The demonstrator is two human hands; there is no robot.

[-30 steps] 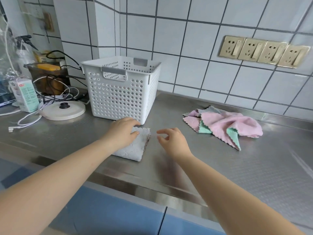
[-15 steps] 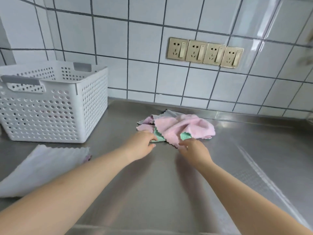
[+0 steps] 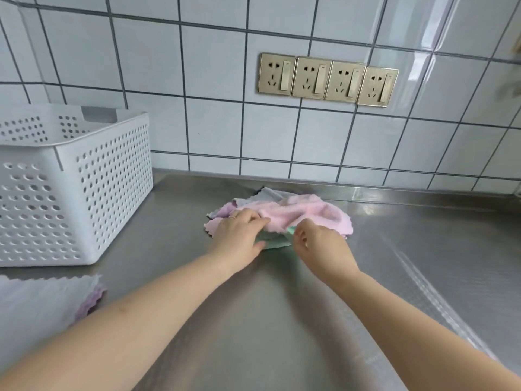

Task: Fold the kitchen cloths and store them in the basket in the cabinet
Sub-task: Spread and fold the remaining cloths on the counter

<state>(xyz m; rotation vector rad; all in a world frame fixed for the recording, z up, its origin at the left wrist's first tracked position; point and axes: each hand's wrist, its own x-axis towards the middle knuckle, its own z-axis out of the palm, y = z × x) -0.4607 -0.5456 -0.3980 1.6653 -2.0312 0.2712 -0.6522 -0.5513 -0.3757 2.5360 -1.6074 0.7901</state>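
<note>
A heap of unfolded kitchen cloths lies on the steel counter near the back wall, with a pink cloth (image 3: 307, 213) on top and a green cloth (image 3: 275, 240) showing under it. My left hand (image 3: 239, 235) rests on the heap's front left part, fingers gripping the pink and green cloth edges. My right hand (image 3: 318, 244) pinches the green cloth's edge at the heap's front. A folded grey cloth (image 3: 42, 300) with a purple underside lies at the left front. The white perforated basket (image 3: 84, 193) stands upright on the counter at the left.
The steel counter (image 3: 282, 320) stretches in front of me and to the right. A tiled wall (image 3: 214, 80) with a row of several gold sockets (image 3: 327, 79) rises behind the heap.
My hands left the folded grey cloth and moved right to the pink heap. Since half a second ago they have closed onto the cloths' front edges. My view turned right.
</note>
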